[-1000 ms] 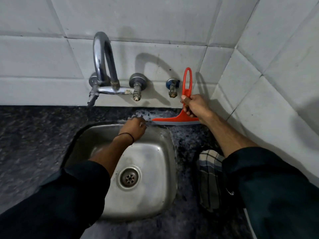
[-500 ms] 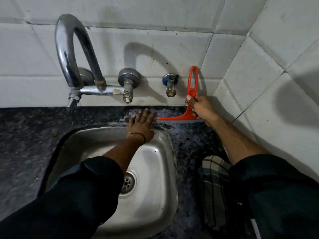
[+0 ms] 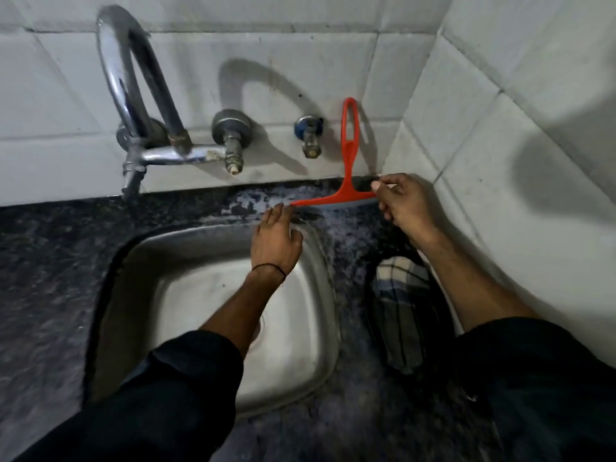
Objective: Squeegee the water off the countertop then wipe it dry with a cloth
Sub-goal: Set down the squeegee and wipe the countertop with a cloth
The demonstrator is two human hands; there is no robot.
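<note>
Behind the sink [image 3: 310,371], on the narrow strip of dark countertop [image 3: 46,261] between its back rim and the tiled wall [image 3: 333,61], the red squeegee [image 3: 346,181] stands with its blade edge down on the wet stone and its looped handle upright, close to the wall. The right hand [image 3: 405,205] pinches the blade's right end between thumb and fingers, close to the corner where the side wall meets the back wall. The left hand [image 3: 275,240] lies open, palm down over the sink's back rim, fingertips at the blade's left end. Right of the sink, the checked cloth [image 3: 401,311] lies on the counter under the right forearm, near the side wall. Left of the sink the stone runs wide and open; the tap [image 3: 133,95] overhangs its back left corner.
</note>
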